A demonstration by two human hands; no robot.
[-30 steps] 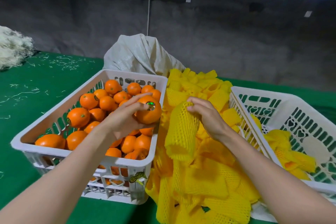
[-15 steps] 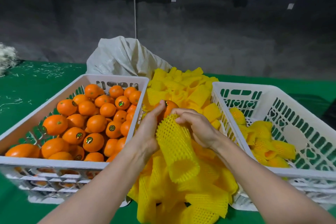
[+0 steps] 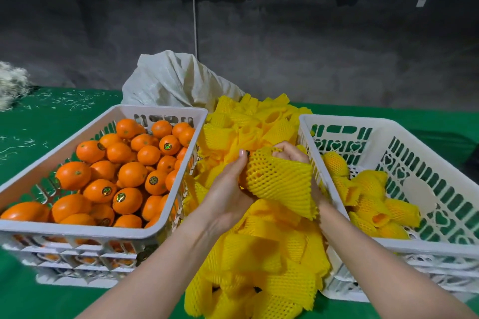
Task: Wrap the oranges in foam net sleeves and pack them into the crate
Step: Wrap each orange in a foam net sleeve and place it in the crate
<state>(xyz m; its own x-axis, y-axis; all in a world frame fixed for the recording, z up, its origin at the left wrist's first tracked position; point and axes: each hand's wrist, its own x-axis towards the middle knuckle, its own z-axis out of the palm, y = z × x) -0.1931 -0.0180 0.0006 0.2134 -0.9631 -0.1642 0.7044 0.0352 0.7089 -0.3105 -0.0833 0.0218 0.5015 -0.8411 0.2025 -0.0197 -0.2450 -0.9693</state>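
Observation:
Between the two crates I hold a yellow foam net sleeve with an orange pushed inside it, the fruit showing only faintly through the mesh. My left hand grips the sleeved orange from the left, thumb up. My right hand holds the sleeve's far end, mostly hidden behind the net. The left white crate is full of bare oranges. In the right white crate lie several wrapped oranges.
A heap of loose yellow sleeves fills the gap between the crates, spilling from a white woven sack behind. Everything stands on a green cloth strewn with white shreds at the far left. A dark wall rises behind.
My left hand carried the orange from the left crate over to the sleeve. The orange has gone into the sleeve, and both hands have shifted right toward the right crate.

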